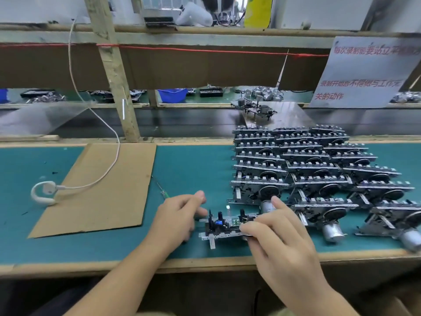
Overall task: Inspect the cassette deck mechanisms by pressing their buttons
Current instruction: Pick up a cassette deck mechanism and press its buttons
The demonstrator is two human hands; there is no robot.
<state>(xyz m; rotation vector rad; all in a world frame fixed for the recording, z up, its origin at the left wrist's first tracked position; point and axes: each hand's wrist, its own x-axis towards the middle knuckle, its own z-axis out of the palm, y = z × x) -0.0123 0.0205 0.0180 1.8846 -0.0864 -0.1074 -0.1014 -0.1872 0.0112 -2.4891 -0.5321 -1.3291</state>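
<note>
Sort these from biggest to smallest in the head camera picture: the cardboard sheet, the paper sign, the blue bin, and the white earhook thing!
1. cardboard sheet
2. paper sign
3. white earhook device and blue bin look alike; the bin sits much farther back, so it may really be bigger.

paper sign (362, 74): "关的动作"

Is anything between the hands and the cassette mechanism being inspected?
Nothing visible. The left hand and right hand are at either end of the cassette mechanism on the green mat; their fingers already touch it.
</note>
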